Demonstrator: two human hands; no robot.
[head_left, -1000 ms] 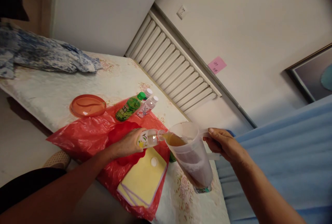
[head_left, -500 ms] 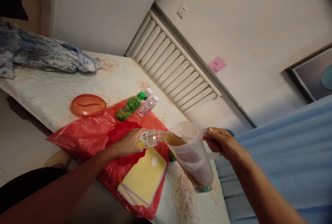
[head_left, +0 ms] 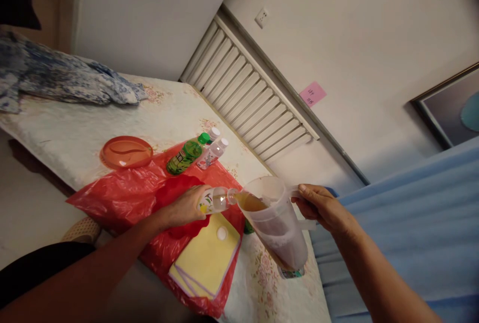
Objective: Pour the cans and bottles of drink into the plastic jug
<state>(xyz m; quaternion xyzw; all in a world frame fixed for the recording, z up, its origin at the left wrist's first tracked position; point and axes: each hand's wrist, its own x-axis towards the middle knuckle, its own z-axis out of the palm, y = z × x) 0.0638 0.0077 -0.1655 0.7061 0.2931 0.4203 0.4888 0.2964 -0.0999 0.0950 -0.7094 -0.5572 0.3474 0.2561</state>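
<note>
My left hand (head_left: 187,207) is wrapped round a clear plastic bottle (head_left: 219,200) with a yellow-and-white label. The bottle lies nearly level, its open mouth at the rim of a tall translucent pitcher (head_left: 280,228). My right hand (head_left: 324,207) grips the pitcher's handle on the right and holds it tilted toward the bottle. Brownish liquid (head_left: 251,202) shows at the pitcher's mouth, with foam further down. Below the bottle lie folded yellow cloths (head_left: 209,258) with a white cap (head_left: 222,233) on them.
Red plastic sheeting (head_left: 127,193) covers part of the floral-covered surface (head_left: 71,128). On it stand a green bottle (head_left: 185,156) and a pinkish bottle (head_left: 212,154), another white-capped one behind. An orange dish (head_left: 127,152), patterned cloth (head_left: 86,81), radiator (head_left: 247,88) and blue curtain (head_left: 404,228) surround them.
</note>
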